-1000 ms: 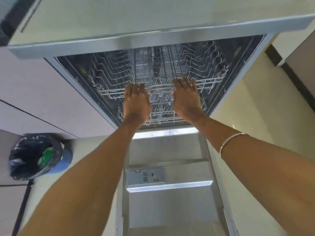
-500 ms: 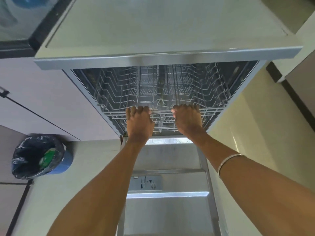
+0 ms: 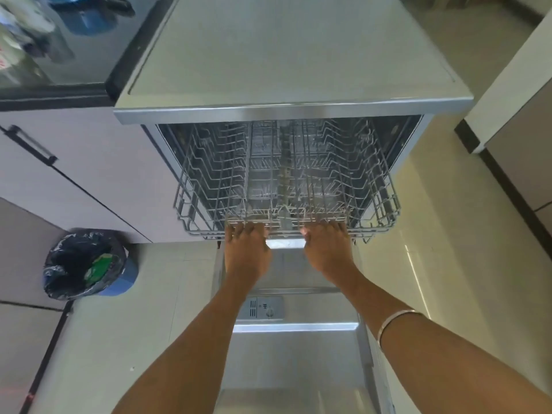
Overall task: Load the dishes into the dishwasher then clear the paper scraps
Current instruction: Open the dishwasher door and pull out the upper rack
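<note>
Rack (image 3: 286, 186) juts from the dishwasher (image 3: 286, 55) at centre frame, over the open door (image 3: 295, 354); bin (image 3: 86, 264) on the floor, lower left.

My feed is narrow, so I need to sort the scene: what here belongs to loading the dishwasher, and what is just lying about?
In the job:
dishwasher
wire rack, no dishes in it
open door
left hand and right hand, both gripping the rack's front rail

Lying about:
lined bin
cupboard
blurred items on the counter

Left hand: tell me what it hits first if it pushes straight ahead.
The left hand already grips the rack by its front rail; beyond lie only empty wire tines, probably then the dishwasher's back wall, though depth is unclear.
</note>
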`<state>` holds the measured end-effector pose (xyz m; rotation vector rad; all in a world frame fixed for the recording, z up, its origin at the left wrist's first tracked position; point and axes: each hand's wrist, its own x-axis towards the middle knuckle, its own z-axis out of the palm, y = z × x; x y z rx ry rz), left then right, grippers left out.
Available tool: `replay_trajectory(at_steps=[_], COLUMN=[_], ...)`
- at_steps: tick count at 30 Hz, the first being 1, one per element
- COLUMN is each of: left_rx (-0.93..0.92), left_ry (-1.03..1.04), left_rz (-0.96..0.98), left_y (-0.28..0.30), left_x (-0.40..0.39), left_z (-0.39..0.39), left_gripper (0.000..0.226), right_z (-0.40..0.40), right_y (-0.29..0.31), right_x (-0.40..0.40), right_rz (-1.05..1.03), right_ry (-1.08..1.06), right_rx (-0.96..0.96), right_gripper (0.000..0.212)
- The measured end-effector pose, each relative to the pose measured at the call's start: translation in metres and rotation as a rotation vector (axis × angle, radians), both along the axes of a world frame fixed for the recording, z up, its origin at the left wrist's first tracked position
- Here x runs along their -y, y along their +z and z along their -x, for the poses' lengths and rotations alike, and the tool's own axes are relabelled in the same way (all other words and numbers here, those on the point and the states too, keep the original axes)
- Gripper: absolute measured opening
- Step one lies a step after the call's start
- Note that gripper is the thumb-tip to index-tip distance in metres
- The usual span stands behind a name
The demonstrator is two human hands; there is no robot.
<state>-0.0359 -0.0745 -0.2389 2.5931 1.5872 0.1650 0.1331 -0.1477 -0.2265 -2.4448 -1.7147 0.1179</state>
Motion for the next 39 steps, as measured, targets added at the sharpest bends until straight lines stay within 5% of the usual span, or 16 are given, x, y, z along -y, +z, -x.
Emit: replay_trajectory(at_steps=[12,17,30,39], left_rx=[0.065,0.115,-0.021,-0.03], left_ry=[-0.022,-0.005,-0.053,-0.11], left_rz=[0.109,0.061,0.278,0.316], left_y=[0.012,0.008,0.015,0.019], left_x=[0.093,0.142,0.238,0.237], left_z=[0.043,0.068,0.115,0.118], left_gripper=[0.016,0.02,0.009,0.048], right_z=[0.033,0.056,0.099,0.103], right_y=[0.004,0.003,0.033,0.047], right_x=[0.088,0.136,0.237,0.237], right_rz=[0.042,0.021,0.238,0.364], right_ry=[0.053,0.034,-0.013,-0.004], right_rx=[-0.074,-0.062,-0.209,-0.268], right_gripper=[0.027,0.008,0.025,0.027])
